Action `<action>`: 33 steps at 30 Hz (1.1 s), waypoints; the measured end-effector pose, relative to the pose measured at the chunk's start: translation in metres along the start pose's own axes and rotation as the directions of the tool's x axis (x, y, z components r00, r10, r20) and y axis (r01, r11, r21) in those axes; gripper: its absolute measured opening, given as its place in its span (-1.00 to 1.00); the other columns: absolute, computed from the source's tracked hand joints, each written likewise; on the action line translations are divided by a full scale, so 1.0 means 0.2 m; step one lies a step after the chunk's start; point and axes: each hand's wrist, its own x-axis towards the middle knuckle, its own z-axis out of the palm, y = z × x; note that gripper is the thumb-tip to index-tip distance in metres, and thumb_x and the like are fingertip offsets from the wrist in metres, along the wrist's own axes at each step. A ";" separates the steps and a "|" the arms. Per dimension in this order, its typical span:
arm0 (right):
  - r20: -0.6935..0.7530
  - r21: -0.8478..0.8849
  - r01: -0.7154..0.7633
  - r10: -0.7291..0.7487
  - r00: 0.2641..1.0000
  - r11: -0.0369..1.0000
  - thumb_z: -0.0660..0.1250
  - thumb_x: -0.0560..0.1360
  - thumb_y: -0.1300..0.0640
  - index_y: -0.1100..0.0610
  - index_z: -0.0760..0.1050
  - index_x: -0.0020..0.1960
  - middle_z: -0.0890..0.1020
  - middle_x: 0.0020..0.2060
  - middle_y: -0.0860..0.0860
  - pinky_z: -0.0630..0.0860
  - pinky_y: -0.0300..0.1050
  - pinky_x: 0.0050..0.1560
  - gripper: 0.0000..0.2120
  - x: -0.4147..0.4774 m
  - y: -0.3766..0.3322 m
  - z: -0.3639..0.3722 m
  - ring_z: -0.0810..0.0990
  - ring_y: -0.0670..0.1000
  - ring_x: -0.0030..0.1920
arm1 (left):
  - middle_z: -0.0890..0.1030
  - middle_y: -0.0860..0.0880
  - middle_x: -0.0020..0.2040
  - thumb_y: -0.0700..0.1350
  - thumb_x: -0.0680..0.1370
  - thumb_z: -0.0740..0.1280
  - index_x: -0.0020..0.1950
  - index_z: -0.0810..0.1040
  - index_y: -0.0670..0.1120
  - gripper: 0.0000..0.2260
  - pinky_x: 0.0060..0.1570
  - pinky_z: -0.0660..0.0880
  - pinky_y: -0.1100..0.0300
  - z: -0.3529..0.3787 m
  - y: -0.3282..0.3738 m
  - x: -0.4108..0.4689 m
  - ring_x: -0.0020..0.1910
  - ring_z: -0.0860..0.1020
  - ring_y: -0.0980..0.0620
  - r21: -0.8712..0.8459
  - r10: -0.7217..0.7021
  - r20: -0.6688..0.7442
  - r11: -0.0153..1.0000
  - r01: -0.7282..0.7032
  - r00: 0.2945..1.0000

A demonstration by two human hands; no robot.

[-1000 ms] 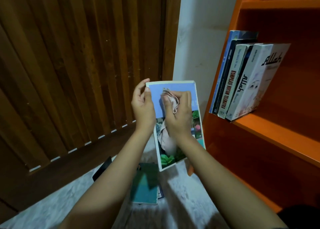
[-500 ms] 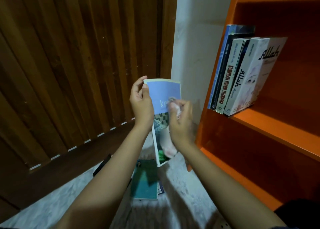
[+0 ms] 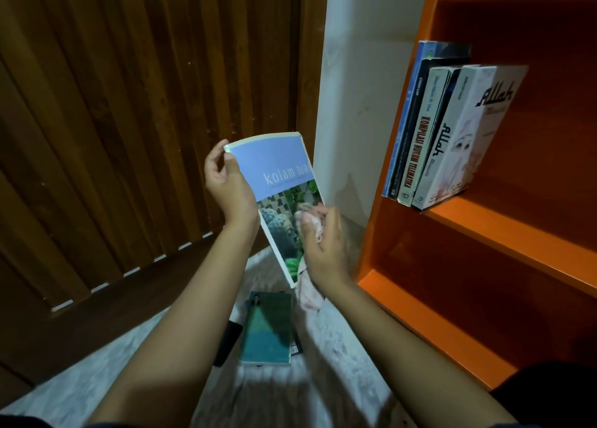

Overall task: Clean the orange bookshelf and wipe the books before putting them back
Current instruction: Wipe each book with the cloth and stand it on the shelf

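The left hand's (image 3: 229, 188) thumb lay on the front cover of the book (image 3: 277, 169) near its top left corner, the curled fingers behind, so the hand pinched the book along its left edge. The right hand's (image 3: 323, 246) fingers were curled round a bunched cloth (image 3: 310, 224) and pressed it to the lower right part of the cover; a loose end of the pale, pink-patterned cloth hung below the book's bottom corner.

The book was a thin paperback held in the air, tilted, cover towards the camera. Its upper half was lavender blue with pale lettering that began "kolam"; the lower half was a photo of grey stone and green leaves. The page edges looked cream.

It was just left of the orange shelf (image 3: 484, 233), near the outer left panel. On the middle board a row of books (image 3: 452, 130) stood at the left end, against that panel, a white one outermost.

Below the hands a teal book (image 3: 268, 327) lay flat on the pale floor (image 3: 339, 363).
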 end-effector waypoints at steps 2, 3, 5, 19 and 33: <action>0.097 -0.016 0.121 -0.119 0.988 0.993 0.18 0.56 0.05 0.12 0.39 0.08 0.48 0.06 0.06 0.42 -0.17 0.02 -0.83 -0.07 0.00 0.03 0.46 0.00 0.09 | 0.56 -0.12 0.15 -0.15 0.62 0.19 0.16 0.49 -0.04 -0.84 -0.12 0.49 0.18 -0.02 0.00 0.03 0.08 0.56 -0.10 0.014 -0.012 -0.054 1.000 0.012 0.998; 0.135 -0.020 0.179 -0.175 0.975 0.984 0.16 0.56 0.00 0.13 0.40 0.09 0.47 0.02 0.02 0.42 -0.19 -0.01 -0.78 -0.11 0.00 0.04 0.46 -0.02 0.04 | 0.56 -0.10 0.15 -0.15 0.62 0.19 0.17 0.49 -0.04 -0.84 -0.11 0.50 0.16 -0.04 0.00 0.04 0.10 0.56 -0.09 0.018 -0.015 -0.070 1.000 0.016 0.997; 0.178 -0.009 0.230 -0.225 0.958 0.973 0.13 0.56 -0.06 0.06 0.39 0.07 0.44 -0.04 -0.06 0.39 -0.27 -0.06 -0.78 -0.15 0.03 0.02 0.44 -0.10 -0.02 | 0.56 -0.07 0.12 -0.15 0.62 0.19 0.16 0.50 -0.03 -0.84 -0.12 0.50 0.17 -0.06 0.01 0.05 0.09 0.56 -0.07 0.021 -0.015 -0.088 1.000 0.017 0.996; 0.134 0.236 -0.338 0.314 0.940 0.911 0.24 0.57 0.04 0.02 0.34 0.31 0.46 0.23 -0.05 0.38 -0.05 0.25 -0.68 0.17 -0.02 -0.39 0.44 -0.02 0.23 | 0.62 -0.02 -0.09 -0.19 0.61 0.22 0.22 0.49 -0.13 -0.80 -0.34 0.51 0.27 -0.01 0.24 -0.21 -0.27 0.61 0.16 -0.011 -0.039 0.328 0.999 0.045 0.944; -0.261 0.274 -0.041 0.115 0.959 0.961 0.24 0.58 0.11 -0.05 0.30 0.42 0.40 0.35 -0.08 0.41 -0.06 0.26 -0.58 0.19 -0.25 -1.19 0.40 -0.08 0.31 | 0.56 0.29 -0.26 -0.23 0.65 0.06 0.30 0.39 -0.16 -0.75 -0.40 0.34 0.42 0.61 0.32 -0.74 -0.41 0.45 0.30 -0.079 0.292 0.485 0.953 -0.291 0.824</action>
